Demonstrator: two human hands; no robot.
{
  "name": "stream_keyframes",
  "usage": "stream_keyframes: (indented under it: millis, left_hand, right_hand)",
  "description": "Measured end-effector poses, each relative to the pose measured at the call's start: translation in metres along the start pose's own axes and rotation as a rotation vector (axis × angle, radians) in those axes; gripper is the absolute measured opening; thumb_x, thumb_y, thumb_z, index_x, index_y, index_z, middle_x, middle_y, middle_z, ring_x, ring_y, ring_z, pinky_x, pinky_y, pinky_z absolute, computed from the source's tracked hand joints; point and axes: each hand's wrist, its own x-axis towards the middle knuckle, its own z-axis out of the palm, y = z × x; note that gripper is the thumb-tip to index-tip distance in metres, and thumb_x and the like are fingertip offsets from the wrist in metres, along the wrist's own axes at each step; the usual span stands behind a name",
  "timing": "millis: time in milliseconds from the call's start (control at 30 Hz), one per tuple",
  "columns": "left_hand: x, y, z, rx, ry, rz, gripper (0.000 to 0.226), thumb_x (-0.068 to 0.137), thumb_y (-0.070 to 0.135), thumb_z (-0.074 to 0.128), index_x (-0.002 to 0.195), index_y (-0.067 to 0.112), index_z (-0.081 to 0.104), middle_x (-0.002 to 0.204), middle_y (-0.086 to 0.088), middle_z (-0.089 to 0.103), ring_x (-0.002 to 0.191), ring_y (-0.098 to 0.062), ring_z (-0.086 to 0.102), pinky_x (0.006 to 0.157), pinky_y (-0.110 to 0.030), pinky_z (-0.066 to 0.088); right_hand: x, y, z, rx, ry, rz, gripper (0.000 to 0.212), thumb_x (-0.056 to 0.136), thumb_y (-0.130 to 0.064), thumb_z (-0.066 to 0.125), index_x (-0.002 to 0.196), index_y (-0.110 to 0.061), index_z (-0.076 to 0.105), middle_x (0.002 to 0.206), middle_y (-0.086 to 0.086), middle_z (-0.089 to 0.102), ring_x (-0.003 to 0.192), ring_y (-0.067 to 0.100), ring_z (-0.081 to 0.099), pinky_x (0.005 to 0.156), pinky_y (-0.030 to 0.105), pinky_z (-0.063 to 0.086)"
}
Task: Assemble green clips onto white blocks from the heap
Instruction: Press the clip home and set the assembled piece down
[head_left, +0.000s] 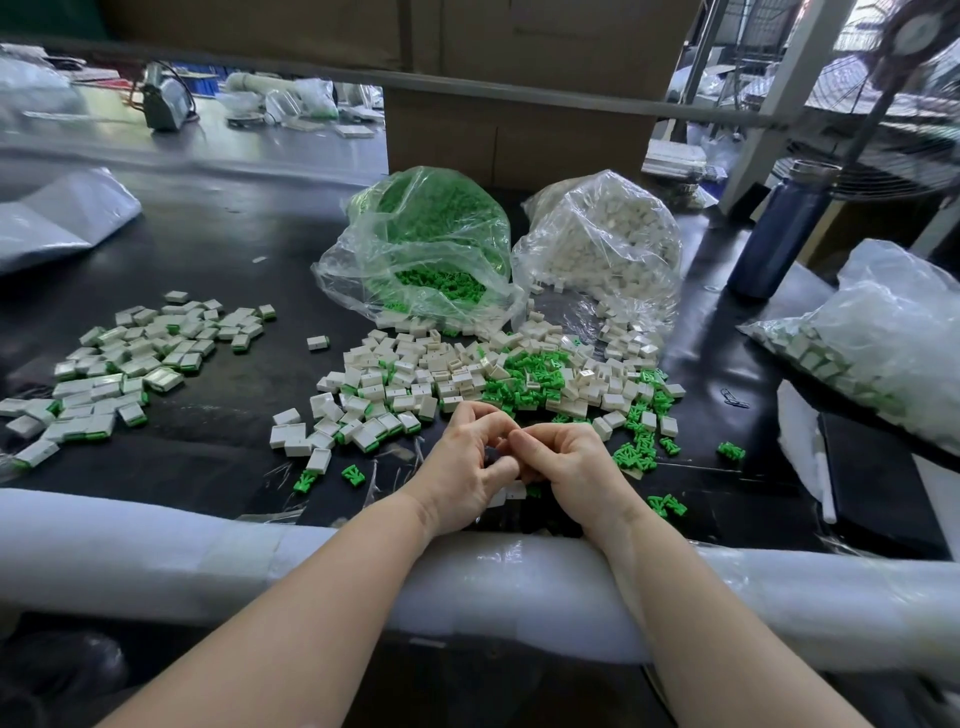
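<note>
My left hand (464, 470) and my right hand (574, 467) meet near the table's front edge, fingers curled and fingertips touching. Between the palms a white block (506, 493) peeks out, with a bit of a green clip (533, 490) beside it at the right hand; the grip itself is mostly hidden. Just beyond the hands lies the heap of white blocks (415, 379) mixed with loose green clips (530, 376). A pile of assembled blocks with green edges (130, 364) lies at the left.
An open bag of green clips (426, 244) and a bag of white blocks (605, 239) stand behind the heap. There is a blue bottle (784, 228) at the right, a filled bag (878, 338) beyond it, a foam-padded front edge (156, 545) and a cardboard box (519, 135) at the back.
</note>
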Motion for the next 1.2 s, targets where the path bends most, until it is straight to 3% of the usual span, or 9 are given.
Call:
stream_keyframes:
  millis: [167, 367, 500, 633, 700, 767, 867, 1067, 1200]
  left_hand:
    - [0.0001, -0.0003, 0.0, -0.003, -0.004, 0.001, 0.029, 0.083, 0.003, 0.057, 0.079, 0.031, 0.052, 0.109, 0.0, 0.038, 0.086, -0.008, 0.048, 0.076, -0.007, 0.04]
    - [0.0001, 0.0008, -0.0002, 0.014, -0.009, -0.002, 0.022, 0.084, 0.003, 0.056, 0.083, 0.025, 0.054, 0.11, -0.001, 0.037, 0.088, -0.007, 0.047, 0.076, -0.003, 0.038]
    - [-0.0007, 0.0028, -0.0008, 0.015, 0.008, 0.0, 0.02, 0.085, 0.001, 0.054, 0.087, 0.021, 0.054, 0.109, -0.003, 0.037, 0.092, -0.01, 0.046, 0.079, -0.006, 0.039]
    - [-0.0023, 0.0049, -0.003, -0.066, 0.053, -0.01, 0.009, 0.088, 0.007, 0.058, 0.091, 0.016, 0.058, 0.108, -0.004, 0.039, 0.089, -0.015, 0.053, 0.084, -0.02, 0.049]
    - [-0.002, 0.0047, -0.0042, -0.06, 0.075, -0.034, 0.006, 0.088, 0.008, 0.058, 0.091, 0.014, 0.058, 0.108, -0.006, 0.04, 0.088, -0.02, 0.054, 0.083, -0.029, 0.052]
    - [-0.0018, 0.0045, -0.0045, -0.046, 0.075, -0.049, 0.004, 0.089, 0.009, 0.058, 0.091, 0.012, 0.058, 0.109, -0.008, 0.04, 0.086, -0.021, 0.054, 0.083, -0.032, 0.053]
    - [-0.0017, 0.0046, -0.0036, -0.039, 0.073, -0.065, 0.002, 0.088, 0.01, 0.059, 0.09, 0.01, 0.059, 0.111, -0.01, 0.042, 0.088, -0.026, 0.056, 0.08, -0.036, 0.054]
    - [-0.002, 0.0043, -0.0033, -0.004, 0.083, -0.079, 0.006, 0.088, 0.013, 0.061, 0.089, 0.008, 0.06, 0.111, -0.009, 0.045, 0.086, -0.02, 0.056, 0.07, -0.016, 0.05]
    - [-0.0019, 0.0042, -0.0025, 0.02, 0.088, -0.084, 0.011, 0.087, 0.016, 0.062, 0.091, 0.006, 0.061, 0.109, -0.006, 0.047, 0.086, -0.018, 0.056, 0.072, -0.014, 0.048]
  right_hand:
    - [-0.0012, -0.0013, 0.0001, 0.004, 0.003, 0.011, 0.02, 0.091, -0.014, 0.057, 0.079, -0.006, 0.071, 0.076, 0.021, 0.064, 0.073, 0.031, 0.055, 0.077, 0.054, 0.047]
    - [-0.0016, -0.0019, 0.0, -0.007, 0.011, 0.004, 0.021, 0.091, -0.014, 0.057, 0.078, -0.004, 0.07, 0.071, 0.02, 0.059, 0.069, 0.028, 0.049, 0.068, 0.042, 0.041]
    - [-0.0017, -0.0022, 0.0005, 0.014, -0.006, -0.013, 0.022, 0.092, -0.016, 0.055, 0.083, -0.002, 0.07, 0.073, 0.018, 0.061, 0.07, 0.027, 0.053, 0.07, 0.042, 0.044]
    - [-0.0012, -0.0028, 0.0009, 0.064, 0.037, -0.057, 0.02, 0.093, -0.014, 0.052, 0.091, -0.001, 0.068, 0.065, -0.003, 0.067, 0.06, 0.006, 0.062, 0.057, 0.018, 0.049]
    - [0.0, -0.0017, -0.0014, 0.07, 0.119, -0.062, 0.018, 0.09, -0.011, 0.057, 0.095, 0.003, 0.067, 0.07, 0.001, 0.069, 0.059, 0.005, 0.064, 0.053, 0.014, 0.047]
    - [-0.0005, -0.0013, -0.003, 0.044, 0.156, -0.071, 0.007, 0.086, -0.005, 0.063, 0.088, -0.003, 0.069, 0.072, 0.004, 0.069, 0.059, 0.005, 0.064, 0.053, 0.015, 0.048]
    - [-0.0022, -0.0012, -0.0033, -0.012, 0.171, -0.072, 0.008, 0.081, -0.003, 0.069, 0.077, -0.01, 0.069, 0.069, 0.006, 0.068, 0.059, 0.009, 0.062, 0.056, 0.021, 0.05]
    - [-0.0024, -0.0031, -0.0019, -0.163, 0.191, -0.089, 0.009, 0.08, -0.006, 0.07, 0.073, -0.011, 0.066, 0.067, 0.008, 0.065, 0.058, 0.013, 0.057, 0.058, 0.027, 0.051]
    - [-0.0017, -0.0041, 0.0002, -0.283, 0.174, -0.075, 0.014, 0.086, -0.01, 0.065, 0.075, -0.017, 0.061, 0.069, 0.002, 0.061, 0.062, 0.014, 0.054, 0.064, 0.035, 0.05]
